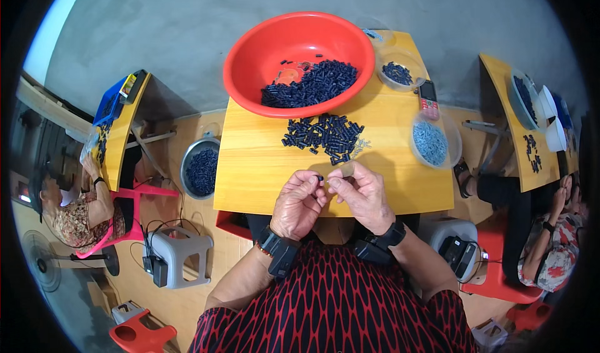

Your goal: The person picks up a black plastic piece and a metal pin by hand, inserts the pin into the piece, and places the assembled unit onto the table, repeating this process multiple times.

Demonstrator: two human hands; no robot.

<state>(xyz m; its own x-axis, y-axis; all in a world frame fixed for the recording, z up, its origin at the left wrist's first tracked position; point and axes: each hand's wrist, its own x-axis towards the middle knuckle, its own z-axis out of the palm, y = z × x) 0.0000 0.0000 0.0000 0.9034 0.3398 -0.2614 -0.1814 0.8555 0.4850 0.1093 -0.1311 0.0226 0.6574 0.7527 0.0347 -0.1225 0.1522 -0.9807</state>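
Dark-blue, a small tubular piece (pixel 321 178) is sitting pinched between the left hand's (pixel 297 201) thumb and fingertips, over the table's near edge. Just beside it, the right hand (pixel 359 193) is bending its thumb and index finger close together; I cannot tell whether they are gripping anything. Beyond, a loose heap of matching pieces (pixel 325 135) is covering part of the yellow tabletop (pixel 250 171), a clear tub (pixel 455 145) is holding pale-blue slivers (pixel 430 143) at right, and farther back a red basin (pixel 256 59) is containing more pieces.

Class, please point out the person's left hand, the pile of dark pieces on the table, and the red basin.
Left hand (pixel 296 203): head view, near the thumb's base.
Pile of dark pieces (pixel 322 135): head view, its middle.
Red basin (pixel 248 59): head view, bare inner wall at left.
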